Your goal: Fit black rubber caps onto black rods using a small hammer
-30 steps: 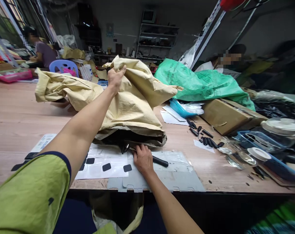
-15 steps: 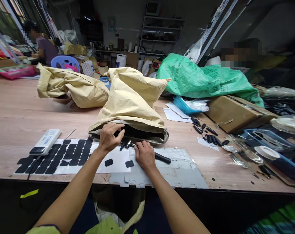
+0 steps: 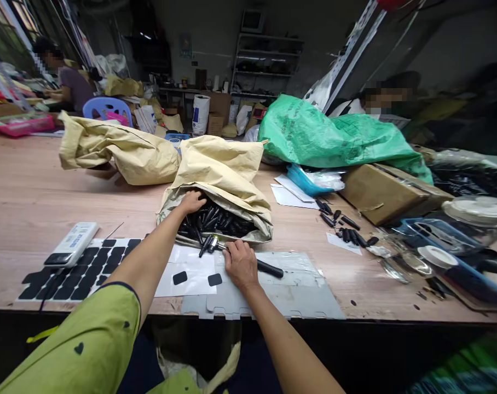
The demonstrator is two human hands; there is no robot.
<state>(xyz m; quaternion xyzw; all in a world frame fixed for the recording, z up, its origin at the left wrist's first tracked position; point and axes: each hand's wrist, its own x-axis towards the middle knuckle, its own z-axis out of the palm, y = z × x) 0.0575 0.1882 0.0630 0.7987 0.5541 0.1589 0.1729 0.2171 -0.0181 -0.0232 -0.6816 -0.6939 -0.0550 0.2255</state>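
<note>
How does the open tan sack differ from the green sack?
The open tan sack shows black pieces through its mouth; the green sack hides any contents. The green sack bears dark printing; the tan sack looks plain. The green sack spreads wider than the tan sack. Both are wrinkled.

Behind a pale wood bench, a blue chair and metal shelves stand before a dim wall; light at upper left probably marks a window.
</note>
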